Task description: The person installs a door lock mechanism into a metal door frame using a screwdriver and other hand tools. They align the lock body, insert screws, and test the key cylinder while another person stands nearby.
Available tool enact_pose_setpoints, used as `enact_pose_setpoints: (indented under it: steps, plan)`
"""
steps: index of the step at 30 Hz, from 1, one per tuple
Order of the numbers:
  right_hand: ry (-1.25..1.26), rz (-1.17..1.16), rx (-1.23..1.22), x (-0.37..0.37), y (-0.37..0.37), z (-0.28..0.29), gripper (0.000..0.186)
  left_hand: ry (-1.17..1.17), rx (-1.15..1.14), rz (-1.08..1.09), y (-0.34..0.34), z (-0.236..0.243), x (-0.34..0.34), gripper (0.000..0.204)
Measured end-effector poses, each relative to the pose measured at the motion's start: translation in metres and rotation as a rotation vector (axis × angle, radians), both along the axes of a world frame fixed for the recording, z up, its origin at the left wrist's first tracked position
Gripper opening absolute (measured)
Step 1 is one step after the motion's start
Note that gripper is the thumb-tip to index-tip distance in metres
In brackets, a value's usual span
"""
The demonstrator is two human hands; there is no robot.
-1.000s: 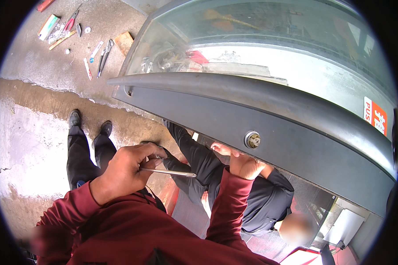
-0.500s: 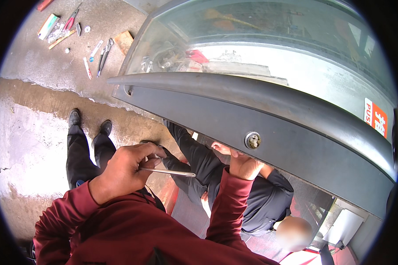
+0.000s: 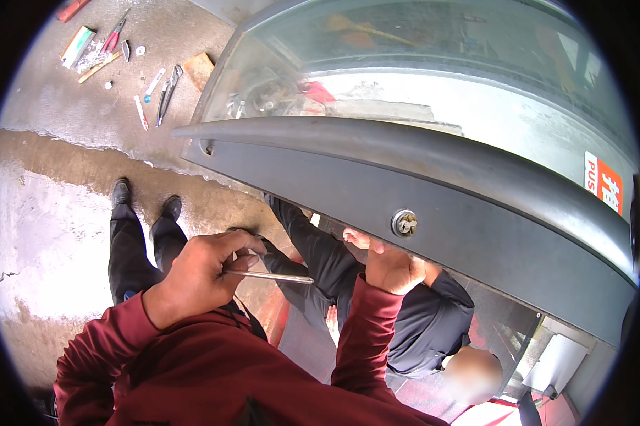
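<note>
My left hand (image 3: 213,273) is closed on a thin metal rod (image 3: 281,277), which points to the right. My right hand (image 3: 391,266) reaches up to the lower edge of a dark metal door rail (image 3: 313,174), its fingers mostly hidden there. A round silver lock cylinder (image 3: 404,223) sits in the rail just above that hand. Another person's hand (image 3: 357,238) shows beside my right hand under the edge. That co-worker, in dark clothes (image 3: 426,334), lies below the rail, the other hand (image 3: 332,321) low by the legs.
A glass pane (image 3: 419,35) with an orange-red sticker (image 3: 605,184) rises beyond the rail. Pliers (image 3: 165,96), red-handled pliers (image 3: 113,35), a wooden block (image 3: 198,69) and small parts lie on the concrete (image 3: 64,106). My shoes (image 3: 121,192) stand at left. A white panel (image 3: 555,362) is at lower right.
Little differs. My right hand has shifted very slightly left, and the co-worker's lower hand has moved a little. My left hand keeps hold of the rod in the same place.
</note>
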State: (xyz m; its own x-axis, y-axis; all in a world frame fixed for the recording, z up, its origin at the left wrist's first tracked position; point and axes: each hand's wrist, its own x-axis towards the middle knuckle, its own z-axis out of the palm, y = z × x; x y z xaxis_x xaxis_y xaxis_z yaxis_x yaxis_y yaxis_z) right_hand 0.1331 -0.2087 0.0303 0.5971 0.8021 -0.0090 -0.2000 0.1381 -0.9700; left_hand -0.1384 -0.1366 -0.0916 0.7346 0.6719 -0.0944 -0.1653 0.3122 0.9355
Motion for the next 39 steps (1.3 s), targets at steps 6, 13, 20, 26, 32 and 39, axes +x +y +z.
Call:
enact_pose_setpoints:
  steps: [6, 13, 20, 26, 32, 39]
  plan:
    - [0.039, 0.055, -0.059, 0.007, -0.002, 0.002, 0.044, 0.003, -0.012, -0.020, -0.003, -0.001, -0.001, 0.019]
    - [-0.007, 0.018, -0.039, 0.011, -0.008, -0.004, 0.041, 0.013, 0.006, -0.014, -0.006, 0.000, -0.004, 0.019]
    - [0.010, -0.078, -0.015, 0.001, -0.007, -0.002, 0.034, -0.006, 0.010, 0.002, -0.007, 0.003, -0.003, 0.019]
    - [0.016, 0.002, -0.041, 0.003, -0.004, -0.001, 0.036, 0.049, -0.002, -0.050, -0.007, 0.004, -0.007, 0.019]
    - [-0.020, -0.056, -0.082, 0.003, -0.006, -0.006, 0.036, 0.012, 0.014, -0.015, -0.009, 0.004, -0.006, 0.019]
    - [0.046, -0.041, -0.047, 0.005, -0.005, -0.003, 0.033, 0.032, -0.005, -0.031, -0.012, 0.007, -0.005, 0.019]
